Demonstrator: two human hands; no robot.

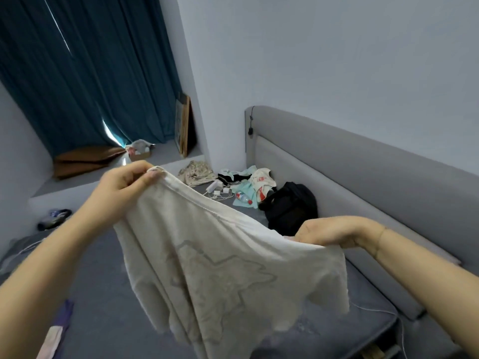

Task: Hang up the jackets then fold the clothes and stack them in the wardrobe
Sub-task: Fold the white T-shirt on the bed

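Note:
A white T-shirt (220, 268) with a faint grey print hangs in the air above the bed, stretched between both hands. My left hand (124, 182) pinches its upper edge at the far left corner. My right hand (326, 233) grips the same edge lower and to the right. The cloth droops down toward the blue-grey mattress (103, 294). More clothes lie in a heap (248, 186) at the far end of the bed, next to a black bag (290, 206).
A grey padded headboard (363, 182) runs along the right. Chargers, cables and a plastic bottle (243, 198) lie among the far clothes. A raised window ledge (155, 161) with teal curtains (90, 73), a brown cushion and a framed picture sits beyond. Small garments lie at the lower left.

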